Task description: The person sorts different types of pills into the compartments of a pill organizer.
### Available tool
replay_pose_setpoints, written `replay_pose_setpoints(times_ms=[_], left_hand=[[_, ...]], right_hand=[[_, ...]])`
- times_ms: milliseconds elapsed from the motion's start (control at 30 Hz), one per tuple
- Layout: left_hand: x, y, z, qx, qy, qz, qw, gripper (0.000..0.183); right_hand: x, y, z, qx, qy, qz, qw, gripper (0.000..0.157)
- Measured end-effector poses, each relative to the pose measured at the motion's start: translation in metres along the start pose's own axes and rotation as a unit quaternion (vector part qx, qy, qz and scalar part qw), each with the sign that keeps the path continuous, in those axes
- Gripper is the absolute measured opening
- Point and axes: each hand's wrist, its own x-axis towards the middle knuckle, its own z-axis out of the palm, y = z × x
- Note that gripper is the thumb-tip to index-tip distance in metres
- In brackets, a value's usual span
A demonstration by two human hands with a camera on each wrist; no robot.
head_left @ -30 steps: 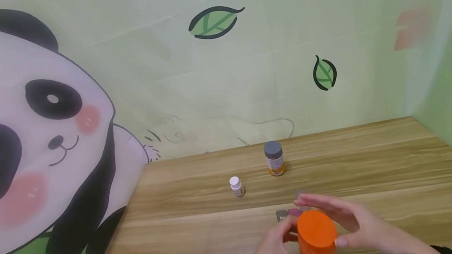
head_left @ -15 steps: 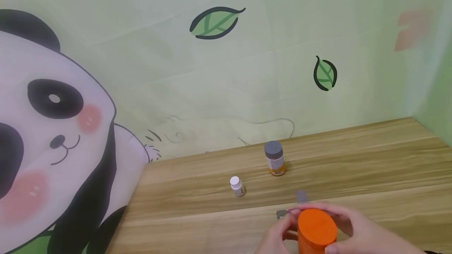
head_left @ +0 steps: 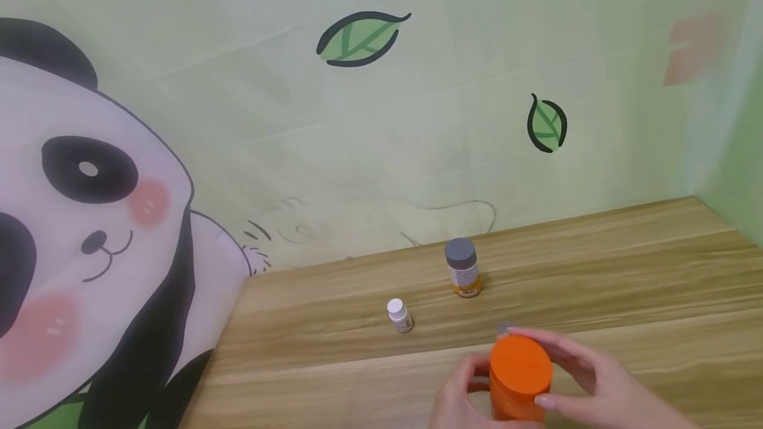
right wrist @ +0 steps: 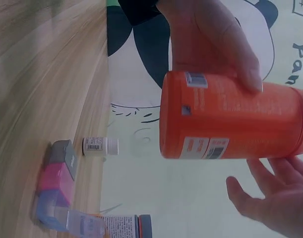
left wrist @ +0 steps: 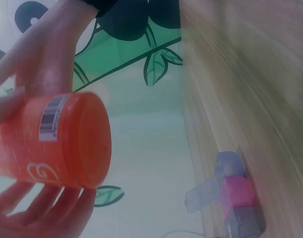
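Both hands are on an orange bottle (head_left: 520,376) with an orange lid, low in the head view. My left hand (head_left: 461,396) grips its body from the left. My right hand (head_left: 590,379) is round the top from the right, its thumb against the lid rim and its fingers behind the lid. In the left wrist view the bottle's base is visible, raised off the table. The right wrist view shows its labels and the left thumb pressed on the side, with the right hand's curled fingers (right wrist: 280,191) below the lid end. A small pill organizer (left wrist: 238,198) lies beyond the bottle.
On the wooden table (head_left: 322,382) stand a small white bottle (head_left: 399,315) and a dark-capped bottle (head_left: 463,267) farther back. The organizer's grey, pink and blue boxes have one clear lid (left wrist: 202,195) raised. A panda-printed backdrop (head_left: 286,118) rises behind the table.
The right fingers came in round the lid, then spread a little again at the back. Both hands and the orange bottle have shifted slightly left and away, hiding most of the pill organizer.
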Motion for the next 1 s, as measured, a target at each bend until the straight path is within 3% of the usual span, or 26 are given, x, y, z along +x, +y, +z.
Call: replay_pose_setpoints(times_ms=[67,200,300,433,467,500,533,600,667,700,767,833,900,1000], left_hand=[[0.000,-0.001,0.003,0.016,0.027,0.003,0.9995,0.050],[0.000,-0.005,0.009,0.054,0.085,0.052,0.9935,0.049],[0.001,-0.008,0.014,0.103,0.138,0.106,0.9793,0.046],[0.004,-0.018,0.022,0.178,0.209,0.163,0.9475,0.044],[0.006,-0.023,0.023,0.188,0.213,0.167,0.9442,0.044],[0.007,-0.027,0.023,0.184,0.207,0.167,0.9464,0.045],[0.008,-0.034,0.023,0.179,0.193,0.171,0.9495,0.047],[0.009,-0.037,0.018,0.124,0.124,0.146,0.9737,0.048],[0.010,-0.035,0.009,0.044,0.027,0.112,0.9924,0.049],[0.010,-0.030,0.004,0.000,-0.022,0.091,0.9956,0.049],[0.010,-0.018,-0.007,-0.066,-0.110,0.045,0.9907,0.051],[0.011,-0.010,-0.015,-0.108,-0.180,0.019,0.9775,0.054],[0.012,-0.006,-0.020,-0.124,-0.233,0.003,0.9645,0.055],[0.013,-0.006,-0.024,-0.134,-0.276,-0.011,0.9517,0.056]], right_hand=[[0.000,-0.001,0.004,-0.038,0.042,0.003,0.998,0.055],[0.001,-0.003,0.015,-0.106,0.123,-0.030,0.986,0.058],[0.003,-0.005,0.024,-0.139,0.179,-0.017,0.974,0.059],[0.007,-0.003,0.035,-0.143,0.247,0.024,0.958,0.062],[0.008,-0.002,0.037,-0.134,0.256,0.019,0.957,0.063],[0.009,-0.001,0.039,-0.122,0.261,0.011,0.958,0.065],[0.009,0.000,0.039,-0.106,0.257,-0.003,0.961,0.066],[0.010,0.002,0.037,-0.068,0.216,-0.057,0.972,0.070],[0.010,0.001,0.030,-0.004,0.134,-0.090,0.987,0.069],[0.009,-0.001,0.026,0.043,0.080,-0.085,0.992,0.068],[0.008,-0.005,0.019,0.148,-0.026,-0.044,0.988,0.063],[0.005,-0.010,0.014,0.218,-0.088,0.034,0.971,0.058],[0.004,-0.012,0.012,0.252,-0.122,0.092,0.956,0.055],[0.002,-0.012,0.010,0.252,-0.137,0.115,0.951,0.054]])
